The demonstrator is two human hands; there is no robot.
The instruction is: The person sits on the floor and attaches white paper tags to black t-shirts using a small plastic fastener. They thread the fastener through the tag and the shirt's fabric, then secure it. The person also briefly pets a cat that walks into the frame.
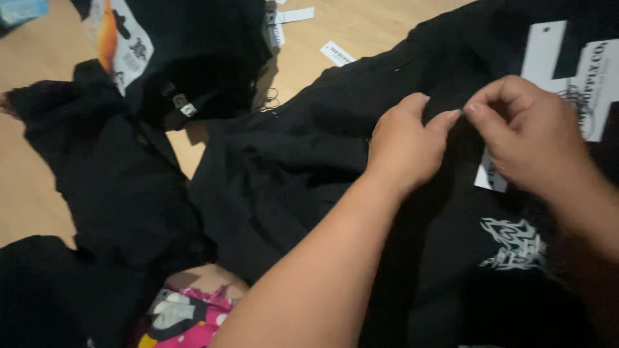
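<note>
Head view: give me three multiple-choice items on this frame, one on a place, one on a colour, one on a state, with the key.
1. Where do the small white paper tags lie?
A. on the wooden floor at the top
B. on the left hand
C. on the pink cloth

2. What colour is the garment under both hands?
A. white
B. black
C. red

3. What are the left hand and right hand doing?
A. resting flat and open
B. lifted clear of the cloth
C. pinching the fabric, fingertips close together

Key: 1 A, tags sit on bare wood. 2 B, cloth is black with a white print. 3 C, fingers are curled onto the fabric.
</note>
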